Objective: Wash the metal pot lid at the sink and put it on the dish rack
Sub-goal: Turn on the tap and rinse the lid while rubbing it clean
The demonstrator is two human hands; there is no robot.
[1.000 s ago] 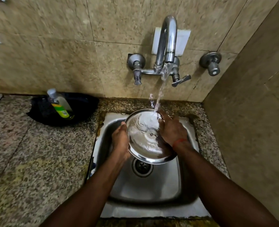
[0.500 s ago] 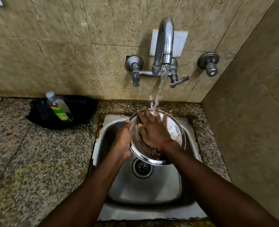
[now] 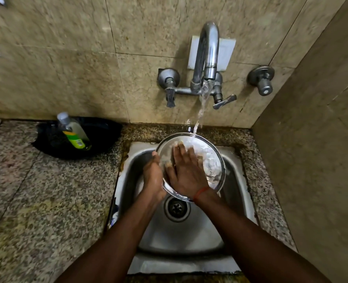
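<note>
1. We hold the metal pot lid (image 3: pixel 210 160) tilted over the sink (image 3: pixel 189 237), its upper edge under the stream from the tap (image 3: pixel 208 58). From this we judge the step in hand to be the rinse, with the trip to the dish rack yet to come; no rack shows in this view.

2. Our left hand (image 3: pixel 153 178) grips the lid's left rim. Its fingers wrap out of sight behind the metal, so we cannot tell how they lie; only the thumb side shows, pressed to the edge.

3. Our right hand (image 3: pixel 186 172) lies flat on the lid's face, fingers (image 3: pixel 182 154) extended and slightly spread, tips reaching up to where the water lands.

4. To do this well, we rub in circles with the flat palm and turn the lid by its rim so the stream reaches every part.

5. We keep the tilt toward the drain (image 3: pixel 176 208) so water runs off the low edge rather than onto the granite counter (image 3: pixel 46 201).

6. Wet steel is probably slippery, so the left grip should stay firm.

7. The soap bottle (image 3: pixel 73 131) stands well to the left in a black basin (image 3: pixel 99 137), should more be needed.
</note>
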